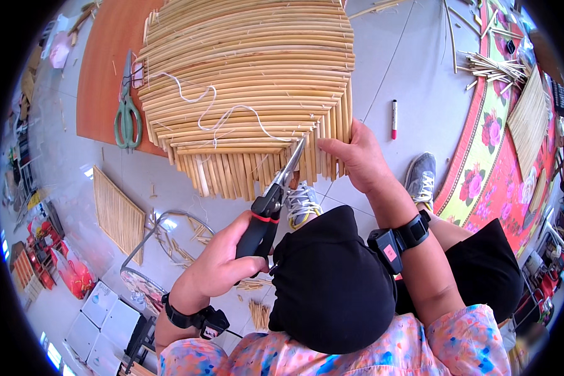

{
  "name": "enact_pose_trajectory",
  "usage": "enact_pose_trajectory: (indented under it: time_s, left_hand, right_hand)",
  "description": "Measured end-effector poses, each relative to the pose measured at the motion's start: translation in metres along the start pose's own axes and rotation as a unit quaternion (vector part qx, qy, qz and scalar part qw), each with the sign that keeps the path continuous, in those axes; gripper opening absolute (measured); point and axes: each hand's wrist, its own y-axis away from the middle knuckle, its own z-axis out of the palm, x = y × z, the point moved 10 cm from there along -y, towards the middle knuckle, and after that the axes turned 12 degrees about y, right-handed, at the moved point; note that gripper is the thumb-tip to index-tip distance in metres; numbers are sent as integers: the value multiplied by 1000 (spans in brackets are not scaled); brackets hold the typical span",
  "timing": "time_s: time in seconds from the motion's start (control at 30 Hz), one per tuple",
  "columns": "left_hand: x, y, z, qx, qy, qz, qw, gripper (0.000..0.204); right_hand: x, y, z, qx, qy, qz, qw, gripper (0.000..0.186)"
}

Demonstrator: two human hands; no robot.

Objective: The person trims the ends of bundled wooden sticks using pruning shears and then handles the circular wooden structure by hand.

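A panel of thin tan sticks (244, 69) lies in front of me, rows of sticks bound together. Shorter sticks (232, 172) stand out along its near edge. My left hand (222, 260) is closed around the black handles of a pair of pruning shears (269, 203). The blade tips touch or nearly touch the panel by its near right corner. My right hand (363, 156) pinches the panel's right corner, thumb on top and fingers underneath. A loose white string (213, 109) trails over the sticks to a spot by the blade tips.
Green-handled scissors (128, 122) rest on an orange-brown board (103, 75) under the panel. A marker (394, 119) lies on the tiled floor. Finished-looking stick panels (119, 216) and a stick pile (495, 67) lie around, some on a flowered cloth (482, 169). A metal hoop (163, 238) stands at left.
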Motion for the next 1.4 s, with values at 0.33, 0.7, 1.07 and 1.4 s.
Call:
enact_pose_trajectory:
  time_s: [0.33,0.7,1.07,1.4]
  left_hand:
    - [6,2,3,32,72,-12,997,62]
    - [28,9,8,35,106,-84,990,50]
    - [38,11,12,28,87,-99,991,40]
    - [40,11,15,15,140,-111,984,35]
  right_hand:
    - [-2,2,2,-3,2,-7,1000,44]
    - [2,0,-2,7,48,-24,999,44]
    - [-6,3,1,-1,58,-39,998,43]
    - [0,3,2,-9,41,-24,999,41]
